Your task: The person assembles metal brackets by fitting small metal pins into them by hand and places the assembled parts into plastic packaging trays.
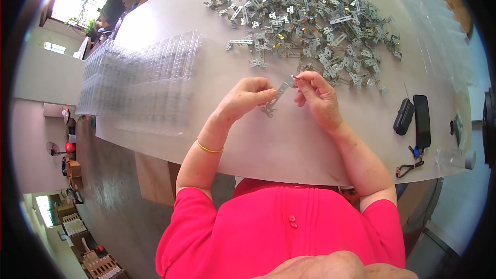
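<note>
A flat grey metal bracket (pixel 282 91) with holes is held at a slant over the table in front of me. My left hand (pixel 247 97) is closed, thumb and fingertips pinching the bracket along its side. At the bracket's upper end my right hand (pixel 321 99) is closed in a pinch on a small thin dark piece (pixel 295 77) with a pale tip. Whether that piece sits in the bracket or only touches it, I cannot tell. Just beyond both hands lies a wide pile of similar metal brackets (pixel 310 26), some with brass-coloured parts.
Stacked clear plastic trays (pixel 139 72) cover the left of the white table (pixel 232 147). At right lie a black case (pixel 403 117), a black phone (pixel 422 121), keys on a strap (pixel 411 166) and a clear bottle (pixel 454 158). Clear plastic sheeting (pixel 434 31) lies at the far right.
</note>
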Demonstrator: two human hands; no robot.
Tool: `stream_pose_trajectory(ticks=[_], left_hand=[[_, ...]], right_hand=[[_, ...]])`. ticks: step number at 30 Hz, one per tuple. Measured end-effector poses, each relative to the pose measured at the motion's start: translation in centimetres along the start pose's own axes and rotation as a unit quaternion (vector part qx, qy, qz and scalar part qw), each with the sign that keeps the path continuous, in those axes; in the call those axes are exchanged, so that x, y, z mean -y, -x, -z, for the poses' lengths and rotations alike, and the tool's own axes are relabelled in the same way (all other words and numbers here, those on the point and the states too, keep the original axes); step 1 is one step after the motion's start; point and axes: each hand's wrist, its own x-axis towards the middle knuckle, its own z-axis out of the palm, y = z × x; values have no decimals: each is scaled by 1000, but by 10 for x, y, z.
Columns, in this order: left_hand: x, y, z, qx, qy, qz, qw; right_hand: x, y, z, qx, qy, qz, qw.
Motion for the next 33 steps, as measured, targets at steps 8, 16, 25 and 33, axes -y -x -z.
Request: stream_pose_trajectory(ticks=[8, 16, 25, 33], left_hand=[[1, -10, -12, 28, -14, -17, 999], [11, -10, -31, -83, -31, -134, 987], [24, -9, -53, -133, -137, -239, 952], [31, -10, -51, -152, -138, -260, 943]], right_hand=[[3, 1, 1, -16, 21, -30, 999], [3, 0, -2, -27, 35, -29, 999], [4, 4, -4, -1, 110, 12, 994], [6, 6, -5, 26, 126, 18, 992]])
